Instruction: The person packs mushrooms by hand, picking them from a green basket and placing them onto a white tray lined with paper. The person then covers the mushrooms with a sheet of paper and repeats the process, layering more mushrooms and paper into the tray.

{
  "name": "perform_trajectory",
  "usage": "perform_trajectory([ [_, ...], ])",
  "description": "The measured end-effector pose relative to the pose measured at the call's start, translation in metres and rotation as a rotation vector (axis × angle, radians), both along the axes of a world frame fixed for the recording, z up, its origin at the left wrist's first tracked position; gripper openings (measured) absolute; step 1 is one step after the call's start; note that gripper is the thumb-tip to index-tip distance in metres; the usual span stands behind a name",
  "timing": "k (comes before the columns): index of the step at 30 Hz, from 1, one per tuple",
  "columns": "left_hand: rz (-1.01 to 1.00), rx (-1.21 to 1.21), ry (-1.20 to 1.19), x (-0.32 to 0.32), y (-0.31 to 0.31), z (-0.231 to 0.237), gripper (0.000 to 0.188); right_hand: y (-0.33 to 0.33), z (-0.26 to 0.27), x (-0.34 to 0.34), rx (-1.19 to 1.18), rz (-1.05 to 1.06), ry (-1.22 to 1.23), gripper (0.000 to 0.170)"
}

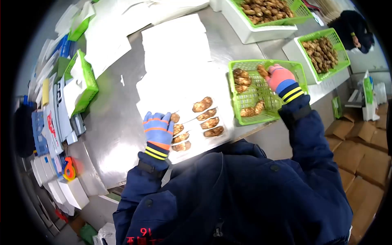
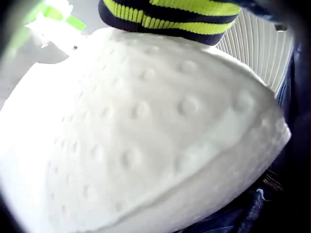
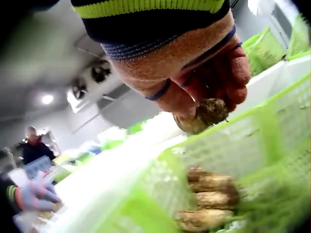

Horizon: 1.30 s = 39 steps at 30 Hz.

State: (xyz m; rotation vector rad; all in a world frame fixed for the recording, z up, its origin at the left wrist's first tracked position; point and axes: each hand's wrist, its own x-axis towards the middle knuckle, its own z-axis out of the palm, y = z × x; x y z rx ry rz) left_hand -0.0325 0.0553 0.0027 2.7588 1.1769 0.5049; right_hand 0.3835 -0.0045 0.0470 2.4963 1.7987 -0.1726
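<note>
In a pink and blue glove, my right hand point(image 1: 281, 76) pinches a brown, knobbly tuber point(image 1: 262, 71) above the green basket point(image 1: 269, 92). The right wrist view shows the tuber point(image 3: 209, 116) between thumb and fingers. Several more tubers point(image 1: 241, 80) lie in that basket. My left hand point(image 1: 157, 130), gloved in blue with orange stripes, rests at the left side of a white tray point(image 1: 190, 118), its fingers extended near a tuber point(image 1: 175, 118). Two columns of tubers fill the tray. The left wrist view shows a white dimpled surface point(image 2: 146, 126) and hides the fingers.
White sheets point(image 1: 175, 45) cover part of the metal table point(image 1: 110, 94). Fuller green baskets of tubers point(image 1: 320, 53) stand on white boxes at the back right. Green baskets point(image 1: 83, 85) and a tape dispenser point(image 1: 69, 168) are at left. Another person point(image 1: 355, 30) stands far right.
</note>
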Motion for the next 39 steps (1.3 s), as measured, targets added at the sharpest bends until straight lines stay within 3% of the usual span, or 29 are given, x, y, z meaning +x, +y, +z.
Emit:
perform_trajectory([
  [2, -0.021, 0.001, -0.004, 0.001, 0.001, 0.002, 0.023, -0.018, -0.028, 0.042, -0.209, -0.075, -0.072, 0.029],
  [4, -0.017, -0.013, 0.05, 0.002, 0.002, 0.005, 0.025, -0.03, -0.042, 0.054, -0.143, -0.067, -0.052, 0.03],
  [6, -0.012, -0.032, 0.088, 0.002, 0.002, 0.002, 0.025, -0.024, -0.049, 0.047, 0.181, 0.035, -0.014, 0.035],
  [9, -0.008, -0.05, 0.134, 0.005, 0.003, 0.006, 0.027, 0.009, -0.041, 0.008, -0.162, -0.015, 0.319, 0.039],
  [12, 0.005, -0.068, 0.138, 0.005, 0.002, 0.006, 0.026, 0.033, -0.072, -0.005, -0.329, -0.046, 0.323, 0.048],
  [14, 0.004, -0.018, 0.075, 0.004, 0.0, 0.005, 0.027, 0.041, -0.083, -0.01, -0.308, -0.136, 0.31, 0.05],
  [15, 0.011, -0.012, 0.078, 0.004, -0.001, 0.004, 0.028, 0.043, -0.088, -0.008, -0.36, -0.165, 0.311, 0.06],
  [16, 0.015, -0.008, 0.078, 0.004, -0.002, 0.002, 0.028, 0.041, -0.085, -0.01, -0.32, -0.195, 0.321, 0.054],
  [19, 0.036, -0.002, 0.043, 0.005, -0.003, 0.001, 0.026, 0.041, -0.099, 0.0, -0.368, -0.262, 0.381, 0.057],
  [26, 0.018, 0.0, -0.012, 0.004, -0.003, 0.004, 0.027, 0.038, -0.129, -0.001, -0.233, -0.304, 0.574, 0.058],
  [27, 0.022, 0.002, 0.009, 0.004, -0.004, 0.004, 0.027, 0.038, -0.132, 0.004, -0.258, -0.216, 0.601, 0.061],
  [29, 0.032, 0.001, 0.017, 0.002, -0.003, 0.001, 0.026, 0.036, -0.12, 0.001, -0.109, -0.375, 0.757, 0.048],
  [30, 0.036, -0.002, 0.021, 0.002, -0.003, 0.0, 0.026, 0.033, -0.098, 0.005, -0.129, -0.357, 0.632, 0.043],
  [31, 0.037, -0.006, 0.027, 0.002, -0.003, 0.0, 0.026, 0.027, -0.083, 0.002, 0.033, -0.287, 0.496, 0.034],
  [33, 0.046, -0.019, 0.035, 0.002, -0.004, 0.0, 0.025, 0.021, -0.039, -0.002, 0.204, -0.233, 0.497, 0.024],
  [35, 0.047, -0.029, 0.024, -0.001, -0.003, -0.003, 0.024, 0.029, 0.005, -0.037, 0.443, -0.058, 0.578, 0.024],
  [38, 0.06, -0.032, 0.047, 0.0, -0.002, -0.003, 0.024, 0.053, 0.05, -0.127, 0.507, 0.423, 0.82, 0.032],
  [39, 0.053, 0.002, 0.03, -0.001, -0.002, -0.006, 0.024, 0.063, 0.054, -0.156, 0.461, 0.571, 0.779, 0.032],
])
